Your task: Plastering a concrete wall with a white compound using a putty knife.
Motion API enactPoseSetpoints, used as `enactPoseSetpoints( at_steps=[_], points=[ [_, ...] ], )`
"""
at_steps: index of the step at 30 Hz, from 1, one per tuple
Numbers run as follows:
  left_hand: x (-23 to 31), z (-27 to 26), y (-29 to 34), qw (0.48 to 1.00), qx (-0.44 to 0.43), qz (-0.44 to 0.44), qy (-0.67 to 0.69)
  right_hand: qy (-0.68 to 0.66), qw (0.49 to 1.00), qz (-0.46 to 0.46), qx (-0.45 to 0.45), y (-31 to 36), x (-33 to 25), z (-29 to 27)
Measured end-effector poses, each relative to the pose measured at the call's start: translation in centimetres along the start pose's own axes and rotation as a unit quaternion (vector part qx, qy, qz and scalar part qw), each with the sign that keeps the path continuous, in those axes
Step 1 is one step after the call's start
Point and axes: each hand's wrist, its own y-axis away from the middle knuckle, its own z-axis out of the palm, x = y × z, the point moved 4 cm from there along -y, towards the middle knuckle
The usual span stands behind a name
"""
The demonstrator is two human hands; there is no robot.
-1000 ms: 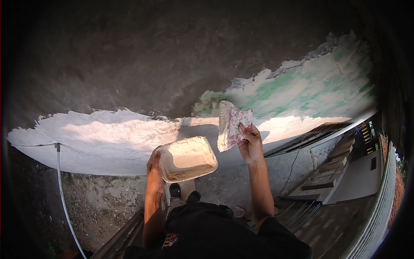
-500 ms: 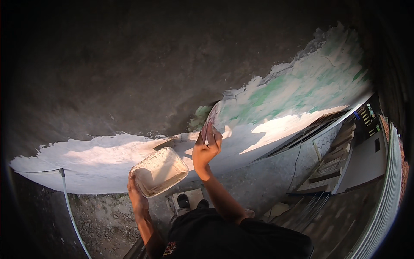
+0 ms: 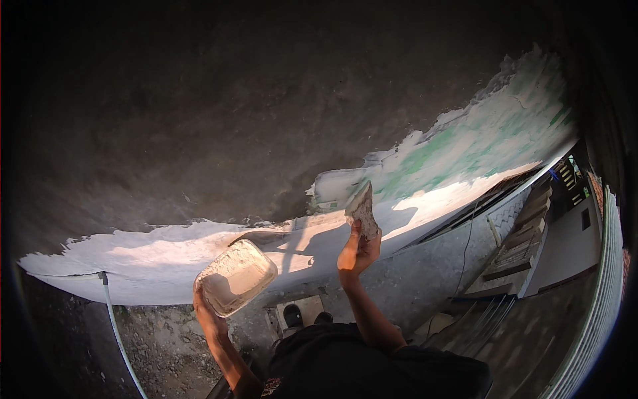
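Observation:
My left hand (image 3: 207,311) grips the side of a shallow cream-coloured tub (image 3: 229,292), tilted so that its inside shows pale paste smeared on the walls. To the right, my right hand (image 3: 359,255) is closed round a putty knife (image 3: 361,207), its blade pointing up and coated with dried, whitish paste. Behind both hands runs a wall, bare dark grey plaster (image 3: 199,133) above and a ragged white coat (image 3: 149,259) below. On the right the coat shows green streaks (image 3: 425,156). Whether the blade touches the wall, I cannot tell.
My feet in dark footwear (image 3: 292,315) stand on a pale board (image 3: 310,307). Rubble and dirt (image 3: 166,342) lie at the lower left, beside a thin white pipe (image 3: 119,339). Rightward are stacked planks (image 3: 515,249), a hanging cable (image 3: 463,256) and corrugated sheeting (image 3: 591,312).
My right hand has moved down and right with the putty knife, whose blade face now shows. A pale patch covers the wall where the blade was. The tub sits slightly further left and lower.

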Motion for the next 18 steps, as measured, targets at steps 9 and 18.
enactPoseSetpoints(
  at_steps=[9, 18],
  points=[
    [-0.6, 0.6, -1.8, 0.999, -0.034, -0.022, 0.036, 0.136, 0.983, -0.108, -0.061, 3.3, 0.3, 3.2],
    [-0.2, 1.0, -2.2, 0.997, -0.045, -0.038, 0.045, 0.027, 0.989, -0.038, -0.144, 5.0, -0.9, 3.0]
  ],
)
